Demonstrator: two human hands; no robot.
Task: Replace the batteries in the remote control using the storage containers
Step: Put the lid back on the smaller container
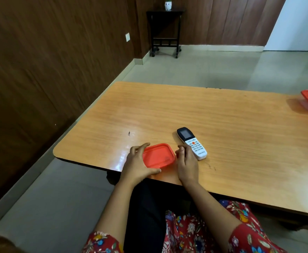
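Red-lidded container (157, 155): left hand (135, 162) grips its 9 o'clock side, right hand (186, 162) curled at 3 o'clock, grip unclear; remote (191, 143) at 2 o'clock

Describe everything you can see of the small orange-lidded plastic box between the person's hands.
The small rectangular box with the smooth orange plastic lid lies flat on the light wooden table, near its front edge. The lid, round-cornered with a raised rim, is on; the base is hidden. The left hand holds its left side, thumb along the near edge. The right hand has curled fingers at its right edge; whether they grip is unclear.
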